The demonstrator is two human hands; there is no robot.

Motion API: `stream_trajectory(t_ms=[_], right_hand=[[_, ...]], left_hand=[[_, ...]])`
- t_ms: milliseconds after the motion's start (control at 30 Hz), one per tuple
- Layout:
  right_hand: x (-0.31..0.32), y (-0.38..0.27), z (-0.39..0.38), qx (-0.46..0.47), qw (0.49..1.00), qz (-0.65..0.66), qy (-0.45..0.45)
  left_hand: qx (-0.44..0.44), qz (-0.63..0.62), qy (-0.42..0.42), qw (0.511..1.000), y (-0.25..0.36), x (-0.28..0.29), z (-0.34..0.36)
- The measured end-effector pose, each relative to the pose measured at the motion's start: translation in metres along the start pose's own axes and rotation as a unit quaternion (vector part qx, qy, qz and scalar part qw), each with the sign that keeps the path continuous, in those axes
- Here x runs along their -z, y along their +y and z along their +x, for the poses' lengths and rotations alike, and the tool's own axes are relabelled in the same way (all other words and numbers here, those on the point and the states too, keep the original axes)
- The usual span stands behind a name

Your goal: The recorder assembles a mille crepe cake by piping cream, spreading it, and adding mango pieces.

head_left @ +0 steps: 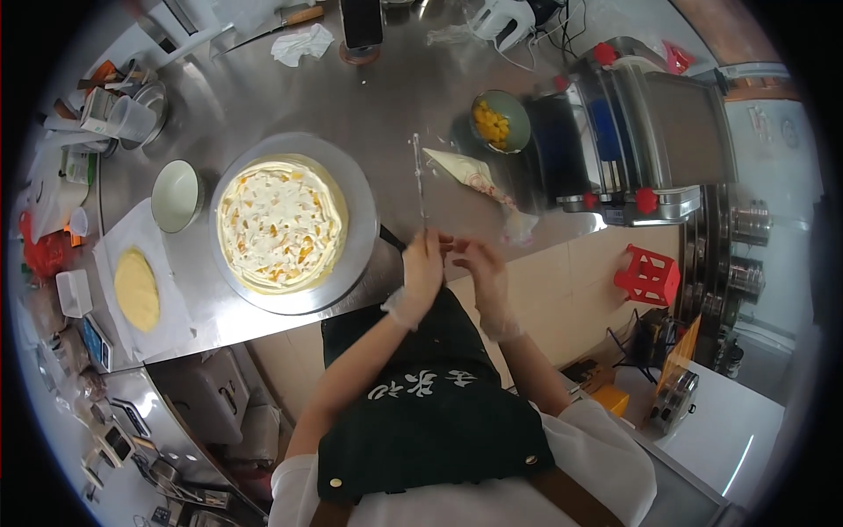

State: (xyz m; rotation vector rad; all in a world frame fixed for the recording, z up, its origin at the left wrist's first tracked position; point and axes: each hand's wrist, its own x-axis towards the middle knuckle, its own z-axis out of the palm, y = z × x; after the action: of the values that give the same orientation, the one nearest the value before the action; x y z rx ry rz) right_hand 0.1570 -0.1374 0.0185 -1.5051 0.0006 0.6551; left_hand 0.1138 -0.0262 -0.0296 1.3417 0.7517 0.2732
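Mid-frame, we bring our left hand and right hand close together below a smeared blade, left of centre a cake; we cannot tell either grip.

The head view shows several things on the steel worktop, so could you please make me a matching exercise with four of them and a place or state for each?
Column one
1. Cream-topped cake
2. Piping bag
3. Flat yellow layer
4. Grey-green bowl

Column two
A. Lies on a white sheet
B. Contains yellow chunks
C. Sits on a round plate
D. Lies right of the cake, its narrow tip toward the left

Right pairs: 1-C, 2-D, 3-A, 4-B
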Motion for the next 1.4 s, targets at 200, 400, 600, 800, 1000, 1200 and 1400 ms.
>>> stream_trajectory(t_ms=[200, 400, 600, 800, 1000, 1200, 1400], right_hand=[[0.066, 0.052, 0.142, -0.189, 0.891, 0.323, 0.258], [0.061, 0.062, 0.173, -0.171, 0.868, 0.366, 0.289], [0.058, 0.029, 0.160, -0.039, 0.888, 0.421, 0.180], [0.064, -0.039, 0.114, 0.120, 0.971, 0.182, 0.095], [0.062, -0.078, 0.064, 0.202, 0.959, -0.169, -0.107], [0.009, -0.100, 0.036, 0.263, 0.937, -0.177, -0.147], [-0.019, -0.080, 0.019, 0.313, 0.911, -0.120, -0.241]], left_hand=[[0.140, -0.093, 0.096, 0.981, -0.051, -0.025, 0.069], [0.129, -0.024, 0.116, 0.985, -0.048, -0.024, 0.078], [0.114, 0.080, 0.142, 0.980, -0.068, -0.024, 0.089], [-0.143, 0.386, 0.117, 0.904, 0.018, -0.043, 0.033], [-0.424, 0.358, 0.003, 0.832, 0.155, -0.040, 0.043], [-0.338, 0.211, -0.269, 0.877, 0.176, -0.026, 0.048], [-0.445, 0.379, -0.088, 0.806, 0.201, -0.035, 0.001]])
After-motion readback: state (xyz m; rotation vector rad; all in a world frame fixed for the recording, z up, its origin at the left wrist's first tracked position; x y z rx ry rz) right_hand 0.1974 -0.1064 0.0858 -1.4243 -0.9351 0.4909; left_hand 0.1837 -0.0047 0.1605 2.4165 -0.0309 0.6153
